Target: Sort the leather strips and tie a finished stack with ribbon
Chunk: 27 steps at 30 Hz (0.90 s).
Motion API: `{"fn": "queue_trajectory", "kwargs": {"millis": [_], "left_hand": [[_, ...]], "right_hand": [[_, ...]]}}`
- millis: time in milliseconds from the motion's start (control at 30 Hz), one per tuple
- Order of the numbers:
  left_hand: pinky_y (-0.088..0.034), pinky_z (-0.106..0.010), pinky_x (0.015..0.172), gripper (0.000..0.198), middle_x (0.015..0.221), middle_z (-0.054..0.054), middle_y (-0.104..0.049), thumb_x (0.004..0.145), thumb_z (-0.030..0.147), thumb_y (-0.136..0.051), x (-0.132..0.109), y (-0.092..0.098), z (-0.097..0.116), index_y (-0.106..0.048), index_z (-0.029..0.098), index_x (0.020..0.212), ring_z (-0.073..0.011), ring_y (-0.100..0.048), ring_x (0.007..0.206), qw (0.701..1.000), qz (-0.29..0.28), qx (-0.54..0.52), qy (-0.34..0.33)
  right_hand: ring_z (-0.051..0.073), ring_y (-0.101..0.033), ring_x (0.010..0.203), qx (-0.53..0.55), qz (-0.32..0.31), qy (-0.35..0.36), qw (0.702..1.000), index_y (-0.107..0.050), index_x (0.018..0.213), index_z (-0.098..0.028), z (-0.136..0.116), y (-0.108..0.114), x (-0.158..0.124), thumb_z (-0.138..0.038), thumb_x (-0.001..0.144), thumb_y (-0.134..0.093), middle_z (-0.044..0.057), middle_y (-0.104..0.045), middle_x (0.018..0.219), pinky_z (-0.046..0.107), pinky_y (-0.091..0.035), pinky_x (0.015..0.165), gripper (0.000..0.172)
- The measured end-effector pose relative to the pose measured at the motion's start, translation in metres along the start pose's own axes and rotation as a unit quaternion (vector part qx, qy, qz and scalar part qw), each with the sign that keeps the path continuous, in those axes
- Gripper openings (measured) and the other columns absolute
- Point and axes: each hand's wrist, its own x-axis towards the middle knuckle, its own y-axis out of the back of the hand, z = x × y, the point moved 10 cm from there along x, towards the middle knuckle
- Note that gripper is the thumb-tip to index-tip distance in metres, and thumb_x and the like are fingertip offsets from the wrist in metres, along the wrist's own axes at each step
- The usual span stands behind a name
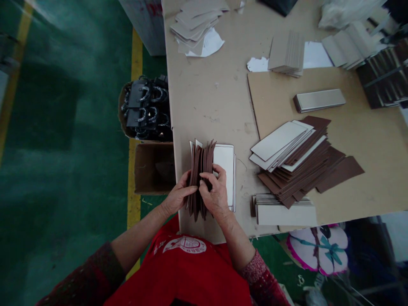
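Note:
Near the front left corner of the table, a bundle of dark brown rectangular pieces [197, 170] stands on its long edges, fanned a little apart. My left hand [179, 193] grips the bundle from the left, thumb laid across its near side. My right hand [216, 189] is at the bundle's right part, with thumb and forefinger bent together against the pieces. Just right of the bundle lies a small stack of white-faced pieces with dark edges [228, 170], partly covered by my right hand. Which single pieces my right fingers pinch is hard to make out.
A loose heap of brown and white pieces [296, 165] lies to the right, beside a row of pale strips [287, 213]. Farther back are grey card stacks [287, 53]. Left of the table [207, 97] stand a box of black items [143, 108] and an open carton [154, 168].

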Motion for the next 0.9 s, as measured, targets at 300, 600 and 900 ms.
{"fn": "queue_trajectory", "kwargs": {"millis": [300,600,900], "left_hand": [[-0.043,-0.032,0.106,0.068,0.140,-0.006,-0.056,0.075,0.018,-0.079,0.0004,0.0008,-0.0020,-0.049,0.026,0.136,-0.0240,-0.052,0.128,1.000,-0.019,0.005,-0.002],[-0.043,-0.034,0.108,0.072,0.144,-0.008,-0.053,0.076,0.019,-0.078,-0.0009,-0.0002,-0.0028,-0.045,0.026,0.140,-0.0271,-0.049,0.133,0.999,-0.031,0.009,0.002],[-0.038,-0.038,0.114,0.078,0.149,-0.009,-0.048,0.073,0.020,-0.081,0.0019,0.0012,-0.0058,-0.043,0.025,0.141,-0.0286,-0.045,0.136,0.999,-0.033,0.006,0.003]], "right_hand": [[0.026,-0.042,0.134,-0.036,-0.003,0.017,0.999,-0.071,0.097,-0.023,-0.0089,0.0015,0.0025,-0.032,0.086,-0.067,0.011,-0.041,0.140,0.048,-0.043,0.112,0.015],[0.024,-0.044,0.132,-0.014,0.008,-0.003,1.000,-0.070,0.092,-0.023,-0.0049,0.0021,0.0040,-0.026,0.084,-0.068,0.010,-0.045,0.136,0.047,-0.043,0.112,0.009],[0.023,-0.046,0.130,-0.011,0.016,0.002,1.000,-0.069,0.100,-0.022,-0.0025,0.0025,0.0025,-0.017,0.082,-0.063,0.011,-0.044,0.135,0.044,-0.046,0.109,0.020]]}}
